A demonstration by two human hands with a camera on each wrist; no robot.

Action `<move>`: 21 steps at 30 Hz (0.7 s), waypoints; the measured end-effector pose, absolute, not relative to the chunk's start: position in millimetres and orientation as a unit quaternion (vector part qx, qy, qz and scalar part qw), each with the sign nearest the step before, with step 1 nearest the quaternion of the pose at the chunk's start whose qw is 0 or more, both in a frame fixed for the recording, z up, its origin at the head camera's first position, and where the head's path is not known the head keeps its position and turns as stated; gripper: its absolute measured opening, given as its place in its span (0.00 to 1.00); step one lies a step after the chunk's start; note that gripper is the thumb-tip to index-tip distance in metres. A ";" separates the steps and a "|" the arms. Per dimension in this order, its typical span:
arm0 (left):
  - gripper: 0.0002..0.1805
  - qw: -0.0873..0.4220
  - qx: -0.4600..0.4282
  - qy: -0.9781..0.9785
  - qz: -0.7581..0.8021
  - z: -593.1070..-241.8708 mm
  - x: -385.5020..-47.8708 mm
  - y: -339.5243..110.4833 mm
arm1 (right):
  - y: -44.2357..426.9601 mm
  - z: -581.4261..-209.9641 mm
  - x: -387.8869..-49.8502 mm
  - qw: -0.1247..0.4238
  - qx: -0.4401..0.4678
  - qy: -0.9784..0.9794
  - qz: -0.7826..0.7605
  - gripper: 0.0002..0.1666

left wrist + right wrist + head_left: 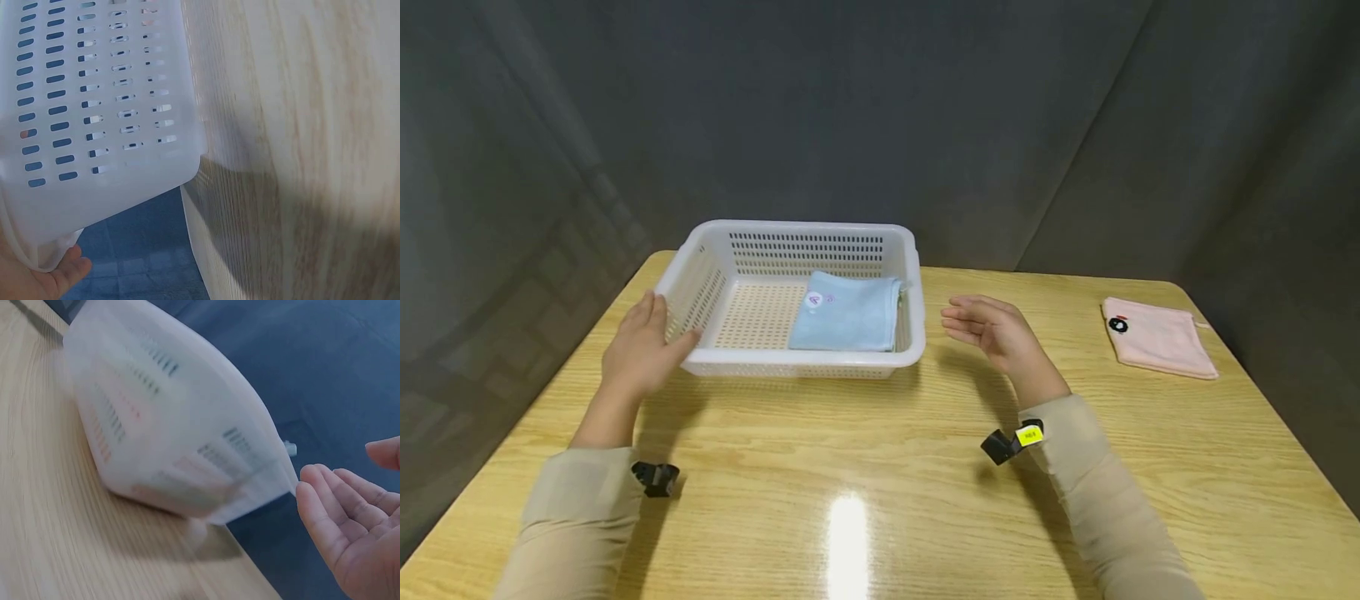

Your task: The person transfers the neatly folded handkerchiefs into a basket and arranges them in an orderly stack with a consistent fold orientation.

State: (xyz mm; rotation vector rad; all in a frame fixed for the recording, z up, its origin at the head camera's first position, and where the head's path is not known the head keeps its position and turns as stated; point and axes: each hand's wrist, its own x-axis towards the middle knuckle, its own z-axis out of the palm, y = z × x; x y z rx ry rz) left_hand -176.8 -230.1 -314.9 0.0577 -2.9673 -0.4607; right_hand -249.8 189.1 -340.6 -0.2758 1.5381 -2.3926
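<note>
A white plastic basket (pixel 805 358) with slotted walls sits toward the back of the wooden table. Inside it, to the right, lies a folded light blue towel (pixel 850 312) with a small round emblem. At the basket's front left corner my left hand (pixel 638 350) grips the rim, thumb over the top and fingers on the outer side; in the left wrist view those fingers (pixel 74 270) show beside the rim. My right hand (pixel 988 329) hovers right of the basket, holding nothing, its fingers loosely extended and a small gap from the rim.
A folded pink towel (pixel 1159 337) with a dark emblem lies at the table's right side. Dark grey curtains (pixel 1000 125) hang behind and beside the wooden table (pixel 760 467). A small camera is strapped to each wrist.
</note>
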 end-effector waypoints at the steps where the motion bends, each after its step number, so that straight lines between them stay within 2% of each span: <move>1: 0.44 0.070 0.019 -0.986 -0.152 -315.4 -176.8 -230.1 | 192.0 -341.2 -249.5 0.140 -0.097 0.536 -0.827 0.12; 9: 0.43 0.076 0.021 -0.985 -0.152 -316.7 -176.2 -230.6 | 209.1 -346.5 -248.2 0.132 -0.086 0.559 -0.814 0.09; 21: 0.43 0.079 0.022 -0.986 -0.145 -316.4 -177.6 -229.6 | 239.0 -348.9 -243.0 0.124 -0.092 0.559 -0.815 0.11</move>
